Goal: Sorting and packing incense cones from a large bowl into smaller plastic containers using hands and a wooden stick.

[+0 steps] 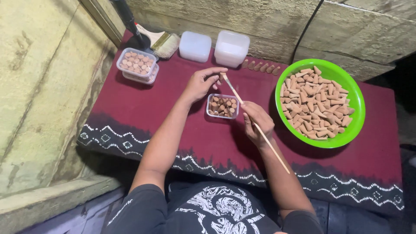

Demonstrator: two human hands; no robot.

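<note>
Work surface: a low table draped in a maroon cloth (143, 108) with a dark hem of white zigzag and diamond motifs, set against rough, pale, weathered plank walls. All positions are given relative to the small clear tub (222, 106) at the centre of the cloth.

Far left and beyond the tub: 2 stacked clear lidded containers (138, 65) packed with brown cones, tips up. Behind them lies a flat paintbrush (161, 41) with pale bristles. Beyond the tub stand 2 translucent white boxes (214, 46), square with rounded corners.

Left hand (200, 83): just above and left of the tub, fingers pinched together at the tip of a thin wooden stick (255, 125); what lies between them cannot be told.

Centre: the tub, holding a loose layer of matte, clay-brown cones.

Right hand (257, 120): just right of the tub, closed around the stick, which slants over the tub's corner.

Right of the tub: 5 cones (261, 67) in a row on the cloth, then a glossy round green bowl (356, 104) heaped with cones.
</note>
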